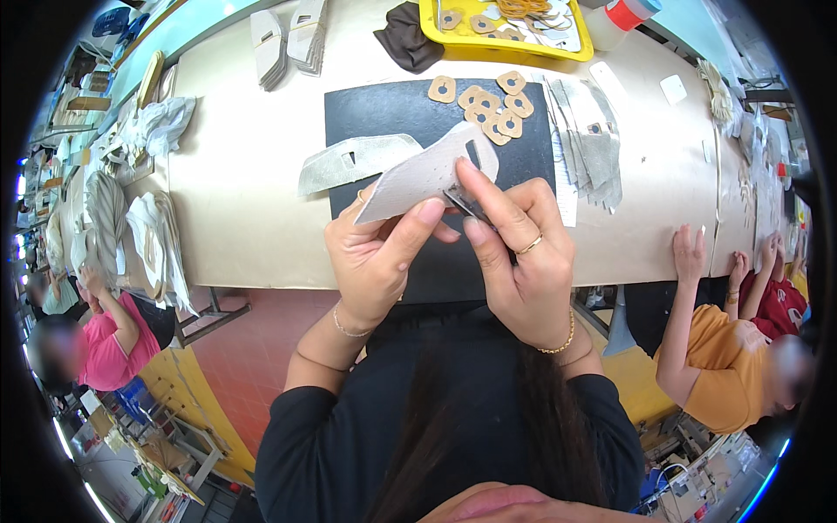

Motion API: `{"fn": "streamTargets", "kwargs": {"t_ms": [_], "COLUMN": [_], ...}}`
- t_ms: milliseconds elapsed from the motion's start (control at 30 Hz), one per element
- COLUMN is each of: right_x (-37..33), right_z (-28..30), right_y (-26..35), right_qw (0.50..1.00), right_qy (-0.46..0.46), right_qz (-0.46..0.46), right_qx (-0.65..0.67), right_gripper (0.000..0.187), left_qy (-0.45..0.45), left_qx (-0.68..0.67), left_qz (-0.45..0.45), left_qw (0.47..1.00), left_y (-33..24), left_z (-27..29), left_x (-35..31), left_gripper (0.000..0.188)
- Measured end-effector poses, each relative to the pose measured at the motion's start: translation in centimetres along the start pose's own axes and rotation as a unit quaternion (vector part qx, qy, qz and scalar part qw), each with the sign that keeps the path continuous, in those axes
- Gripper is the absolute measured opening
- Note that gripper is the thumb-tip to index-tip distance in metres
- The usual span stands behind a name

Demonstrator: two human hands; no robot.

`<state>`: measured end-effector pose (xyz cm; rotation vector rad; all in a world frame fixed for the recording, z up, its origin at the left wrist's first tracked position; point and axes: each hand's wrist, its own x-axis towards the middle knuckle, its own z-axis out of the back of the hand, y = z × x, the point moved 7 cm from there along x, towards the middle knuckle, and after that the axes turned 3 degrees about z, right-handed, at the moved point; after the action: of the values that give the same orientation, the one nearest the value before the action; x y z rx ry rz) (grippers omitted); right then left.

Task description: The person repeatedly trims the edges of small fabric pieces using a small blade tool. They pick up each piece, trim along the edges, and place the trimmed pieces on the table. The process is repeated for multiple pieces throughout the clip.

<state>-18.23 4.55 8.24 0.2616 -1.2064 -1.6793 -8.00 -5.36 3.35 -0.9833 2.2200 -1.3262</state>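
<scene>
Both hands meet close to the camera: the left hand (377, 253) pinches the near edge of a grey leather piece (427, 174), while the right hand (521, 261) presses a small dark tool (466, 205) against it. Beyond lies a black mat (384, 109) with another grey piece (353, 161) left and tan washers (493, 105) far right, seemingly still unattached, so the work looks mid-way.

We see little of this kind. A white container with a red band (629, 15) stands at the far edge of the bench (244, 218), just right of the yellow tray (497, 48). Two small white rounded tags lie flat on the bench right of that tray, one (602, 73) near its corner, the other (673, 89) farther right. We make out no signs or screens.
</scene>
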Motion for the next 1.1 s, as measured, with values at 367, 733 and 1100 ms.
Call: {"fn": "streamTargets", "kwargs": {"t_ms": [367, 733, 1100], "right_x": [0.0, 0.2, 0.1], "right_z": [0.0, 0.0, -0.2], "right_y": [-0.7, -1.3, -1.5], "right_qw": [0.999, 0.999, 0.998], "right_qy": [0.016, 0.011, 0.023], "right_qz": [-0.018, -0.009, -0.027], "right_qx": [0.034, 0.037, 0.054], "right_gripper": [0.043, 0.045, 0.042], "left_qy": [-0.026, -0.01, -0.003], "left_qx": [-0.1, -0.102, -0.095], "left_qz": [0.077, 0.067, 0.065], "left_qw": [0.992, 0.993, 0.993], "left_y": [2.0, 2.4, 2.4], "left_z": [0.2, 0.1, 0.3], "left_x": [-0.1, 0.0, -0.1], "left_gripper": [0.028, 0.029, 0.03]}}
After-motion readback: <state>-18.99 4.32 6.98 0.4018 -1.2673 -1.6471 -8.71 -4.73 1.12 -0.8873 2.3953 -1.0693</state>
